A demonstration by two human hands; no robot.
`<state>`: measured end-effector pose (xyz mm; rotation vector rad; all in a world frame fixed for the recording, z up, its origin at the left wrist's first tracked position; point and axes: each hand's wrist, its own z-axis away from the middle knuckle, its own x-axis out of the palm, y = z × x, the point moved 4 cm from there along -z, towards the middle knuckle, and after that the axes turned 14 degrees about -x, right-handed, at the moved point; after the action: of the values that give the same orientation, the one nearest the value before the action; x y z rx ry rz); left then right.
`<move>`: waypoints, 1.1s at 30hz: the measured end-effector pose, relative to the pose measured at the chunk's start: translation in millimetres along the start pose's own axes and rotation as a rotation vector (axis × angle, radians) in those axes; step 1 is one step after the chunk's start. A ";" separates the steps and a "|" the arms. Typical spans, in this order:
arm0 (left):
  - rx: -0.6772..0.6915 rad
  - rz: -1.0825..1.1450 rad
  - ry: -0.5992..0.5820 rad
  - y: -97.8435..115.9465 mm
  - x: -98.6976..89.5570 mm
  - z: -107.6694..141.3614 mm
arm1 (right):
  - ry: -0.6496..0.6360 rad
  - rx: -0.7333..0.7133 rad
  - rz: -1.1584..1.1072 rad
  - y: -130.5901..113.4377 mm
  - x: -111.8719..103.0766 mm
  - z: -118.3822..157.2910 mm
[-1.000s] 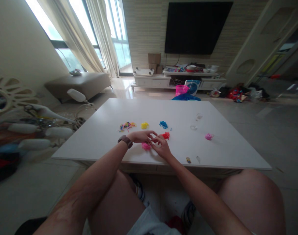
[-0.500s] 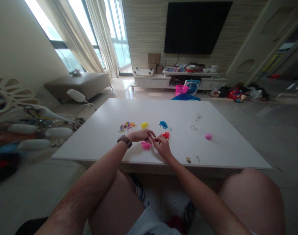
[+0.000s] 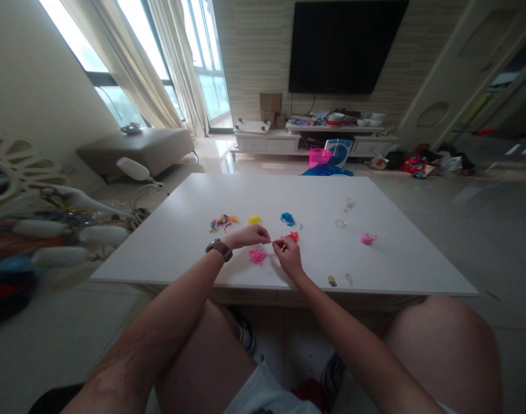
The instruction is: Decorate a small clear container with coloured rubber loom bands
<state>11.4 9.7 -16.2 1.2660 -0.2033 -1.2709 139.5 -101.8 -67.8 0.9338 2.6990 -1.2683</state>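
Observation:
My left hand (image 3: 251, 234), with a brown-strapped watch on the wrist, is closed in a pinch above the white table (image 3: 168, 253). Fingertip to fingertip with it, my right hand (image 3: 289, 257) pinches too; what lies between them is too small to make out. A heap of small pink pieces (image 3: 258, 256) sits just below my left hand. Red pieces (image 3: 293, 236) lie behind my right fingers, partly covered. Farther back are a yellow heap (image 3: 255, 219), a blue heap (image 3: 288, 218) and a mixed-colour heap (image 3: 224, 222).
To the right lie a pink rounded object (image 3: 367, 239), a clear ring (image 3: 340, 223) and a clear item (image 3: 349, 204). Near the front edge are a small yellow-and-dark piece (image 3: 332, 280) and a clear piece (image 3: 349, 279). A pink basket (image 3: 320, 157) stands beyond the table.
My left fingers, stretched toward the right hand before, have drawn in to a tighter pinch. Both hands remain in nearly the same place, and the heaps look unchanged.

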 end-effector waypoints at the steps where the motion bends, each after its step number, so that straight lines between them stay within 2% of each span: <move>1: -0.005 0.003 0.006 -2.0 -1.4 -1.9 | 0.003 0.003 0.000 0.3 0.1 0.1; 4: -0.046 0.046 0.107 -11.8 -15.3 -8.6 | 0.017 0.020 -0.005 1.5 0.2 0.5; 8: -0.213 0.144 0.466 -32.6 -50.4 -13.2 | 0.020 0.044 -0.011 2.1 0.3 0.6; 10: -0.302 0.185 0.598 -41.6 -62.6 -13.1 | 0.015 0.050 -0.013 1.9 0.4 0.7; 13: -0.365 0.211 0.678 -48.4 -68.9 -15.5 | 0.009 0.047 -0.011 1.7 0.6 1.0; 17: -0.401 0.278 0.705 -50.8 -67.6 -25.3 | 0.004 0.040 0.002 3.2 1.7 1.4; 21: -0.425 0.566 0.584 -49.3 -65.1 -36.9 | -0.002 0.042 0.009 6.0 2.3 1.8; 25: -0.399 0.696 0.414 -36.6 -60.7 -35.2 | 0.003 0.049 -0.001 6.3 2.2 1.8; 31: -0.320 0.843 -0.096 -16.6 -26.8 -21.3 | 0.020 -0.001 0.035 0.3 0.6 0.1; 33: -0.307 0.832 -0.199 -13.8 -15.6 -17.6 | 0.034 -0.049 0.077 -3.9 -1.1 -1.0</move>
<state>10.2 35.2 -25.9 0.6612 -0.5860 -0.6602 138.6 -103.5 -64.1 1.0515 2.6775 -1.1785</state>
